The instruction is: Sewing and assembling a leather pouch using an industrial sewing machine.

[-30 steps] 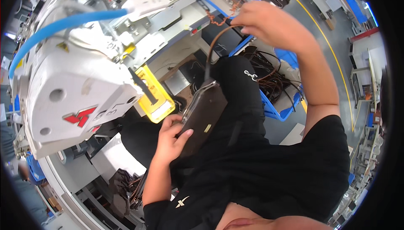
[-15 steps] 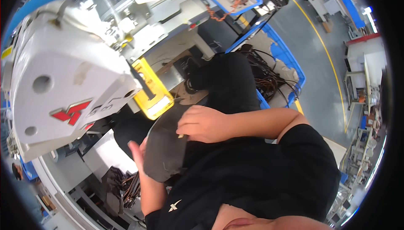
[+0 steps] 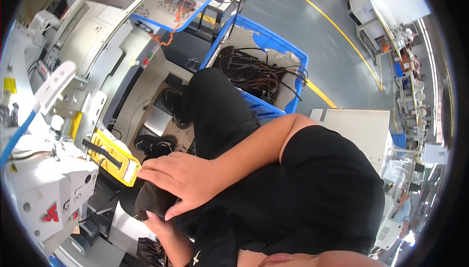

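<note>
A dark brown flat piece [image 3: 150, 197], fabric or leather, lies over my lap, partly covered by my hands. My left hand [image 3: 159, 225] closes on its near edge, with a thumb and fingertips showing there. Across its upper part rests my right hand [image 3: 183, 178], the fingers stretched toward the left and the thumb held apart. The fingertips reach close to a yellow tray-like part [image 3: 113, 157] with a black bar, on the white sewing machine [image 3: 53, 193]. The underside of the piece is hidden.
A blue crate [image 3: 293, 71] lined with torn cardboard holds dark pieces and cords beyond my right knee. Further back, a blue-rimmed tray [image 3: 171, 8] carries small parts. More dark pieces [image 3: 151, 251] hang below my left forearm. A white cabinet [image 3: 359, 125] stands on the right.
The view has swung to the right. My right hand has gone from pinching the piece's edge to lying spread over it. Less of the piece shows, and my left hand now grips its near edge.
</note>
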`<action>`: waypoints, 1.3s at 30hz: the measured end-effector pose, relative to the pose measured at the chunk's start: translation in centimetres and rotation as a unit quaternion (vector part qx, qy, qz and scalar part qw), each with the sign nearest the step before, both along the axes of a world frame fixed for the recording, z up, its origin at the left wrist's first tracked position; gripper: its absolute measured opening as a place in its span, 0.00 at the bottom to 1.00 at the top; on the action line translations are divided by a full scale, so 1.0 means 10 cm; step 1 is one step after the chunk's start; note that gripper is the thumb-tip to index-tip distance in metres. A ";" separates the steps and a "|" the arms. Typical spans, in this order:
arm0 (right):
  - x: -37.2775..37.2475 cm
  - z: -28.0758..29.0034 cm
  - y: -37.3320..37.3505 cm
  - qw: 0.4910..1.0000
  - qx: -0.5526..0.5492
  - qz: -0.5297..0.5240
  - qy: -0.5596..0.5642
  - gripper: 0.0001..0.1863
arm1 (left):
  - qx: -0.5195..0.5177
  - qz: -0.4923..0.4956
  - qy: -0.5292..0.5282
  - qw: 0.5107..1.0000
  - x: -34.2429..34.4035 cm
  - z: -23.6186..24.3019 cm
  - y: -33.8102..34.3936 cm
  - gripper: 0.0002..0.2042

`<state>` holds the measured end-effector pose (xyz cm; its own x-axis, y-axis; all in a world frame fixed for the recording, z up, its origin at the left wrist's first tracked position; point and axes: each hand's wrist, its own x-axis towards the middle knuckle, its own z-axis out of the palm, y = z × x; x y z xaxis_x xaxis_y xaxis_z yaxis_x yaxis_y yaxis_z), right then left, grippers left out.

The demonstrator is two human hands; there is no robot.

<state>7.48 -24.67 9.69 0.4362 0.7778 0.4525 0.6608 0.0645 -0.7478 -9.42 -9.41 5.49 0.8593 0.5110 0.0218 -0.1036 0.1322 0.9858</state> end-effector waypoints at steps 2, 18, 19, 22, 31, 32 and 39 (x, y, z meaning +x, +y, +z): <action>0.01 -0.04 -0.01 0.999 -0.030 0.003 -0.012 0.50 | 0.078 -0.023 0.040 0.996 0.05 0.10 0.04 0.25; 0.33 0.04 -0.08 0.989 -0.056 0.122 0.056 0.28 | -0.079 -0.054 -0.020 0.995 0.13 0.04 -0.06 0.23; 0.33 0.01 -0.09 0.990 -0.055 0.123 0.052 0.28 | -0.246 -0.090 -0.045 0.964 0.09 0.00 -0.07 0.28; 0.24 -0.03 -0.10 0.974 -0.010 0.225 0.008 0.36 | -0.391 -0.082 -0.027 0.916 -0.03 -0.16 -0.08 0.36; 0.24 0.02 -0.11 0.977 -0.136 0.088 0.142 0.33 | -0.436 -0.122 -0.069 0.889 0.17 0.15 -0.18 0.41; 0.26 0.06 -0.15 0.976 -0.140 0.076 0.146 0.31 | -0.449 -0.171 -0.088 0.873 0.16 0.03 -0.15 0.43; 0.25 0.01 -0.19 0.966 -0.130 0.066 0.213 0.30 | -0.451 -0.077 -0.125 0.881 0.30 -0.03 -0.28 0.38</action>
<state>9.95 -26.53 9.80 0.4283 0.9029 0.0362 0.2892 -0.0990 -0.9521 -6.39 -12.21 5.20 0.9458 0.2950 -0.1356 -0.2142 0.8808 0.4223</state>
